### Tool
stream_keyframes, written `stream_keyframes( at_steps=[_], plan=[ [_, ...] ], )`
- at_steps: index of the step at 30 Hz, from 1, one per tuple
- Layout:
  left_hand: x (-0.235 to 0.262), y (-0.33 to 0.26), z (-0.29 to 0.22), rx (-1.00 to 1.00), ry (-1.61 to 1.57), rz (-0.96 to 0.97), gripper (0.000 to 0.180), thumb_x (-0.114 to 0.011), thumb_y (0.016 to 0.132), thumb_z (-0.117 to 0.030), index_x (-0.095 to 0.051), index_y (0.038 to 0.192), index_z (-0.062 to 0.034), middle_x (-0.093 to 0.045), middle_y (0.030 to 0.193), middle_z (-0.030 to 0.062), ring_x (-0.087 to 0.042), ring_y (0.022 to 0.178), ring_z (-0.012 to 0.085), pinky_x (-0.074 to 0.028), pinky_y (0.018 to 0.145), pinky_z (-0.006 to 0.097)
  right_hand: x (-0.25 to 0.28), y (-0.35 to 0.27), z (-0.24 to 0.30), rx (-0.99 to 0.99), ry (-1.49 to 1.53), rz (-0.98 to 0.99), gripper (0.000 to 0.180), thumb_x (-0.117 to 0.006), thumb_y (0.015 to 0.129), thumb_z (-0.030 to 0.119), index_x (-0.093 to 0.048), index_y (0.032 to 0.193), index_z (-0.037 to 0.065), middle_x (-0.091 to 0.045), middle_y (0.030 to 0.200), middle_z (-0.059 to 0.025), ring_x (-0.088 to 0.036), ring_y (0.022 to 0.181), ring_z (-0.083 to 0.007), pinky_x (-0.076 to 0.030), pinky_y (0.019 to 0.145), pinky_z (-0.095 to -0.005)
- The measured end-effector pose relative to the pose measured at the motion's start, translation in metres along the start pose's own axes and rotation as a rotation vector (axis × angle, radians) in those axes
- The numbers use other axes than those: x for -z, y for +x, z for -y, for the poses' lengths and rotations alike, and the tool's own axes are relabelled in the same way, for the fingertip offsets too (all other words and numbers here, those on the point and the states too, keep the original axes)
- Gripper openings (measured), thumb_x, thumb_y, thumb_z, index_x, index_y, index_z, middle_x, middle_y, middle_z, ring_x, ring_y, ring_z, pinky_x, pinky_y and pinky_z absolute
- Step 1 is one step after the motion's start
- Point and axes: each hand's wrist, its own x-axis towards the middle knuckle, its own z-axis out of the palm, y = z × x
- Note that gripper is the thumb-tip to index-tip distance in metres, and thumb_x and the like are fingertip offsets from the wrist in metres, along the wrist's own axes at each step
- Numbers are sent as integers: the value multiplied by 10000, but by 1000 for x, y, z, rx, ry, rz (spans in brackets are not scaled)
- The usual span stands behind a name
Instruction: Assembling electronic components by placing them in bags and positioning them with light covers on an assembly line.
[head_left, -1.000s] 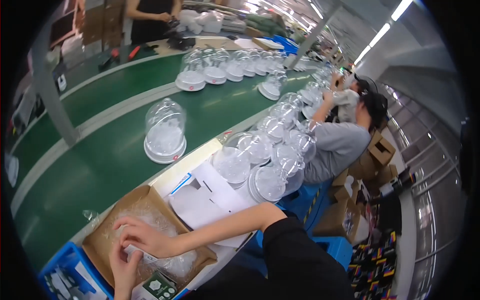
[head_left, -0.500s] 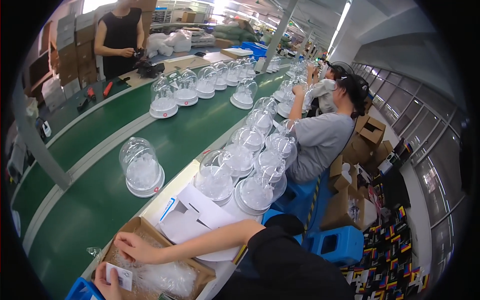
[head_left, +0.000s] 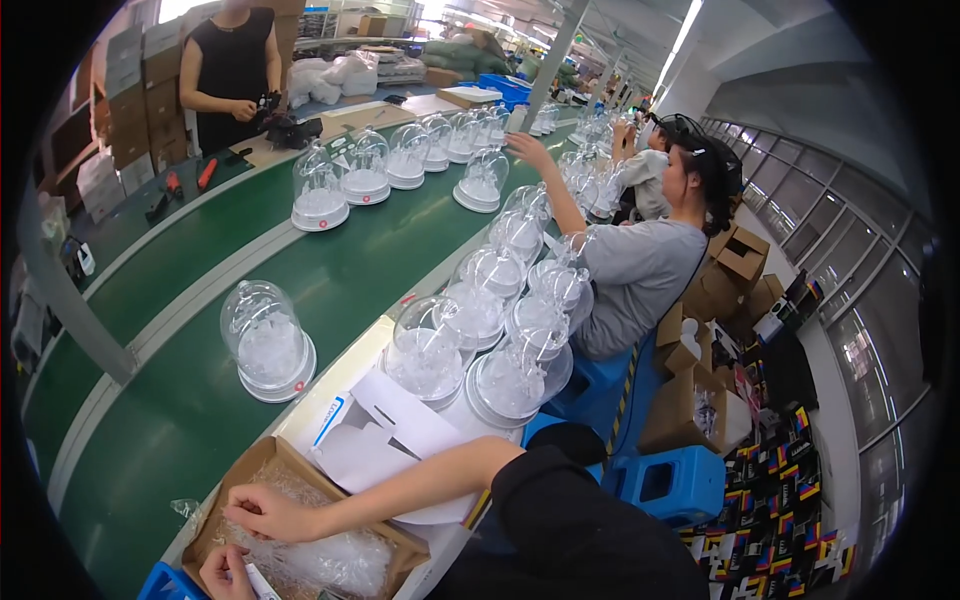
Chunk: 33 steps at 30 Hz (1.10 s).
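Head view: your left hand (head_left: 226, 574) is at the lower edge of the picture, its fingers grasping a small white card (head_left: 262, 582) that is turned almost edge-on and partly cut off there. The card is by the near-left part of an open cardboard box (head_left: 412, 560). Your right hand (head_left: 268, 512) is above the box's left part, its fingers curled toward the thumb; you cannot tell from here whether they hold anything. Crumpled clear plastic (head_left: 345, 560) lies in the box, beneath your right forearm.

Mind the edges: the box's left wall stands along the rim of the counter (head_left: 357, 362), beside the green belt (head_left: 140, 440), and a blue crate (head_left: 165, 583) is close at its lower-left corner. A white cut-out sheet (head_left: 365, 435) lies just beyond the box, partly under your forearm. Past it, clear domes (head_left: 425, 350) crowd the counter up to a co-worker in a grey shirt (head_left: 650, 270). Your wider room is leftward, where green surface stretches around a single dome (head_left: 265, 350) near the belt's near edge.
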Motion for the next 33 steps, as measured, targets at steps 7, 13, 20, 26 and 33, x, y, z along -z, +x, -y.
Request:
stream_keyframes(
  at_steps=[7, 13, 20, 26, 33],
  plan=[
    [-3, -3, -9, -76, -32, -122, 193, -550, 950, -125, -651, 955, 38, -663, 833, 90, -570, 769, 156, -466, 725, 288, 0, 2, -2, 96, -97, -94, 265, -559, 963, 187, -493, 755, 37, -503, 600, -5, -463, 506, -56, -363, 452, -229],
    [-6, -4, -11, -14, -74, -117, 159, -556, 943, -100, -658, 928, 22, -650, 809, 78, -553, 743, 141, -467, 699, 292, 1, 2, 0, 116, -136, -120, 264, -558, 962, 179, -500, 754, 27, -510, 604, -4, -462, 517, -57, -364, 462, -230],
    [-14, 1, 46, -37, -162, 4, 91, -608, 893, -26, -593, 971, 19, -574, 809, 11, -489, 672, 35, -380, 594, 165, 3, 1, 7, -30, 31, -82, 232, -542, 980, 181, -480, 790, 64, -490, 621, 19, -450, 524, -37, -361, 459, -205],
    [-15, 2, 31, -22, -199, 51, 45, -596, 905, -32, -574, 925, 2, -530, 743, -19, -456, 602, 18, -334, 539, 162, 1, -2, 8, 68, -21, -51, 222, -527, 985, 169, -476, 801, 57, -491, 624, 17, -446, 522, -36, -360, 469, -197],
    [-19, 5, 18, -14, -317, -193, 235, -554, 931, -35, -498, 1158, -24, -520, 737, -20, -448, 582, 10, -308, 523, 154, 3, -4, 8, 42, 17, -3, 211, -518, 989, 165, -482, 813, 54, -495, 631, 15, -449, 523, -39, -363, 472, -196]
  ],
)
